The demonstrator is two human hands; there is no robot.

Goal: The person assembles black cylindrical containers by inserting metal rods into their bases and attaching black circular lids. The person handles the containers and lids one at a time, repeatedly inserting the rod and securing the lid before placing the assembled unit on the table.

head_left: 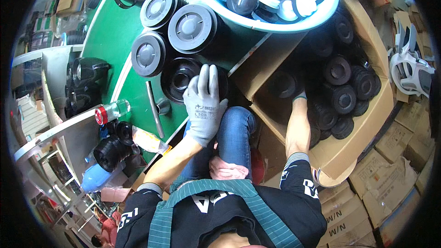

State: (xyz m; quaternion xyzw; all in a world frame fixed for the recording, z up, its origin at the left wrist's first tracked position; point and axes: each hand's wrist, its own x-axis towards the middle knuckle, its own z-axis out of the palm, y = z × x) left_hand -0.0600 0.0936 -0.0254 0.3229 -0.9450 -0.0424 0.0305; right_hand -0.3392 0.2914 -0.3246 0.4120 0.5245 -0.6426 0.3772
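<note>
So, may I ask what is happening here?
A person rests the left hand, in a grey glove, on a shiny black round part at the green table. The right hand is inside an open brown cardboard box of black round discs; shadow hides its grip. Three black cylinders with round grey tops stand beyond the left hand.

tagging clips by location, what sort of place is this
Likely a factory or assembly workshop: a cardboard box packed with black round parts, a blue basin of shiny pieces, and brown cartons nearby.
</note>
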